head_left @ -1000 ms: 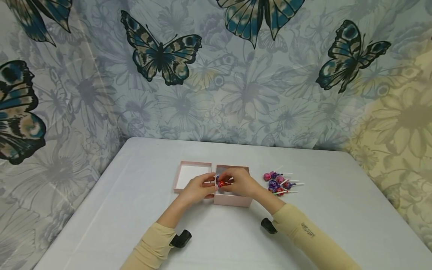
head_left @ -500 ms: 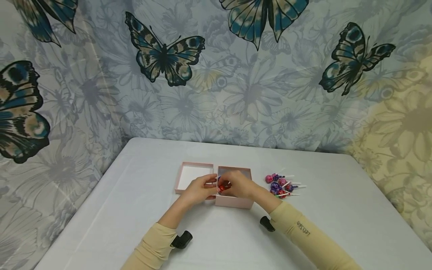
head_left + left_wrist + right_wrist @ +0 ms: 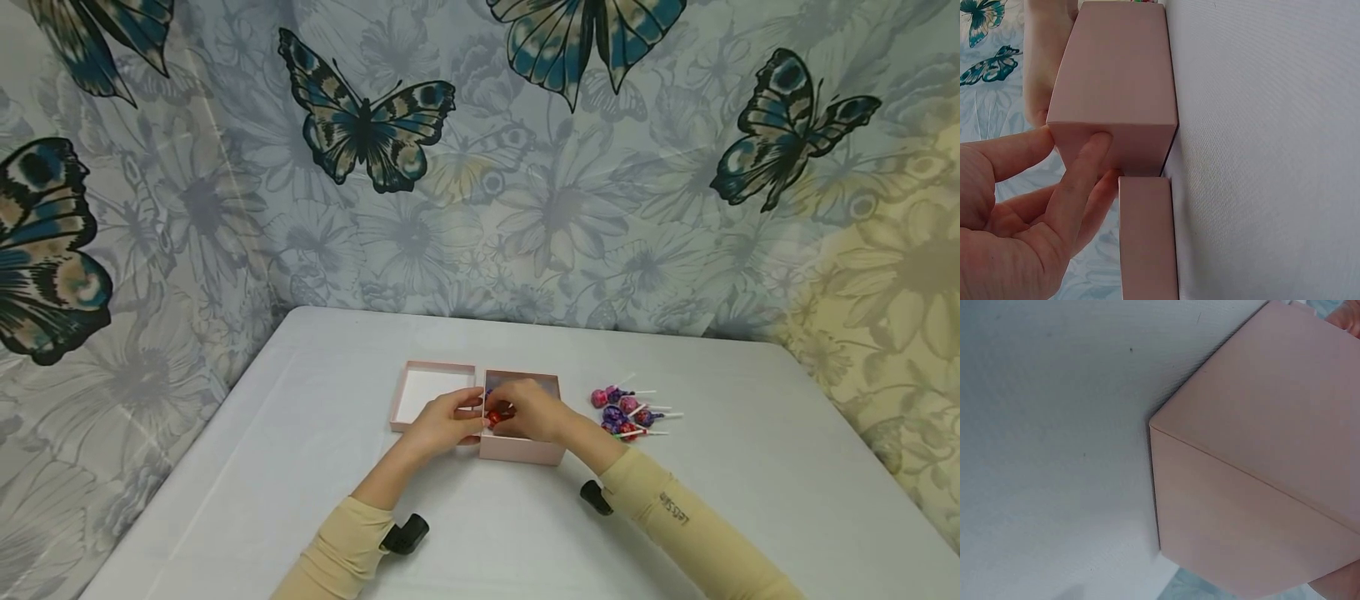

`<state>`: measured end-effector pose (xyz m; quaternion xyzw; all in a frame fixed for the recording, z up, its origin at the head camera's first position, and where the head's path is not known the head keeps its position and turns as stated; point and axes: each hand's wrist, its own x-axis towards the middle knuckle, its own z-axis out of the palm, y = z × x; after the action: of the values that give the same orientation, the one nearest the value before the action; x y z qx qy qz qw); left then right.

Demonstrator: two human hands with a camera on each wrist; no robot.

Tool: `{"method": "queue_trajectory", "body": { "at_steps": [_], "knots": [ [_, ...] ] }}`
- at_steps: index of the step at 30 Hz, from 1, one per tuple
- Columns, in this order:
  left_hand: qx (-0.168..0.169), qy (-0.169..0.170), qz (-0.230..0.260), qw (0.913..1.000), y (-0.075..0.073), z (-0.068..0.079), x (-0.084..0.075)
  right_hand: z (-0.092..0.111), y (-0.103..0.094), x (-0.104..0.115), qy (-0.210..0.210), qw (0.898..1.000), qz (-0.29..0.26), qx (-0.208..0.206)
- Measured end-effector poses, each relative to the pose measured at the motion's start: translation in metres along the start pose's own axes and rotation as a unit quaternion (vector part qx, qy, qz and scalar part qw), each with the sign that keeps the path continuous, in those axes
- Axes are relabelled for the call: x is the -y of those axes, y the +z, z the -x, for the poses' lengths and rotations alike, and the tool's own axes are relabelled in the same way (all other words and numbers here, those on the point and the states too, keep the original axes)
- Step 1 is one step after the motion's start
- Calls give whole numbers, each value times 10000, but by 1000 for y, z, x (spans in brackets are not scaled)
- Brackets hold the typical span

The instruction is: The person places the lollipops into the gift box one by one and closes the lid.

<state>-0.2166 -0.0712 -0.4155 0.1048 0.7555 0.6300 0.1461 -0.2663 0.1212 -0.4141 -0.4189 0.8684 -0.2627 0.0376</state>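
Near the middle of the table stands an open pink box point(image 3: 522, 451) with a grey inside. My right hand point(image 3: 528, 410) reaches over its rim and pinches a red-wrapped lollipop point(image 3: 494, 418) at the left end inside. A bit of purple wrapper shows behind that hand; the rest of the inside is largely covered. My left hand point(image 3: 442, 422) rests against the box's left wall. In the left wrist view its fingers point(image 3: 1075, 181) press that wall, fairly straight, with the thumb at the upper corner. The right wrist view shows mostly the outer walls of the box point(image 3: 1260, 412).
Left of the box lies its shallow lid point(image 3: 431, 395), white side up, partly behind my left hand. A loose pile of lollipops point(image 3: 627, 403) in pink, purple and red wrappers lies to the right. Butterfly-print cloth point(image 3: 555, 208) hangs behind the white table point(image 3: 495, 533).
The right hand has dipped slightly lower into the box with the red lollipop. The left hand stays at the wall. The whole view has shifted a little.
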Motion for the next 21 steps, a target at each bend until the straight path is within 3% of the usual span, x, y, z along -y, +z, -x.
{"method": "queue_trajectory", "body": {
  "at_steps": [8,21],
  "knots": [
    [-24,105,-32,9999,-1,-1,0,2,-2,-3,-134,9997,17,-221],
    [15,30,-110,9999,-2,0,1,-2,4,-1,252,9975,161,-634]
  ]
}}
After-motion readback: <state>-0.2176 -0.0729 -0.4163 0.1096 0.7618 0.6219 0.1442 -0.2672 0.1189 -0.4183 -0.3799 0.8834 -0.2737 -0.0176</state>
